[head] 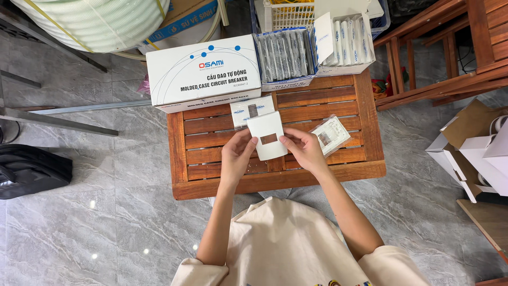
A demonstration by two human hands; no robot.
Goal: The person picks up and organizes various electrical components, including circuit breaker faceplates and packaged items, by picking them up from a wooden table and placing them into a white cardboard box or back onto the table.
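A white square switch faceplate [268, 132] with a small rectangular slot in its middle is held above a low slatted wooden table [360, 164]. My left hand [237, 154] grips its left edge and my right hand [302, 149] grips its right edge. Just behind the plate lies a small packaged part in white and blue wrapping [252, 110]. A clear plastic bag with a white plate inside [330, 134] lies on the table right of my right hand.
A large white cardboard box [203, 71] stands at the table's back left. Beside it are an open box of dark packets [284, 55] and an open box of white packets [346, 41]. Wooden furniture [450, 53] stands right; a black bag [29, 169] lies left on the grey tiled floor.
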